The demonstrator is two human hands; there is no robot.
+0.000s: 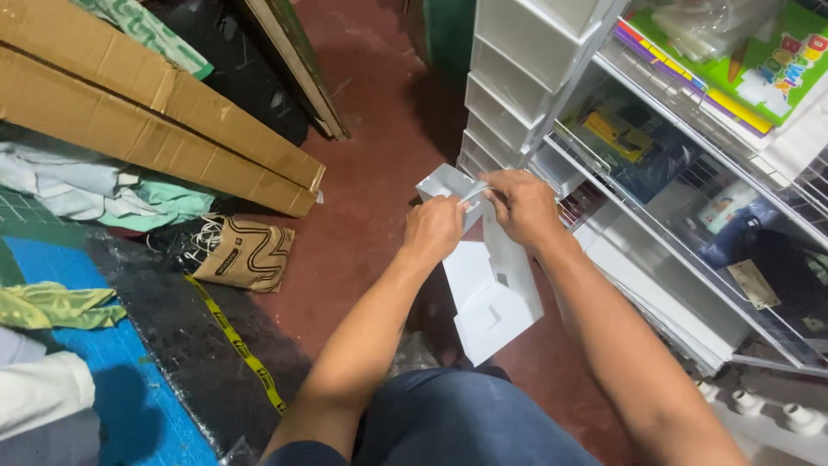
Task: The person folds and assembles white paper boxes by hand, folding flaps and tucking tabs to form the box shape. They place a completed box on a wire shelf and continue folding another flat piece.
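Here both hands, left point(433, 228) and right point(523, 205), pinch closed on a thin strip point(473, 193) atop the white panel point(493, 293), whose long axis runs toward the person.

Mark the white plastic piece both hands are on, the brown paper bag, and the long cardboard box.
white plastic piece point(493, 298), head view, on its lower flat panel.
brown paper bag point(250, 253), head view, middle of its printed face.
long cardboard box point(147, 112), head view, on its top side.
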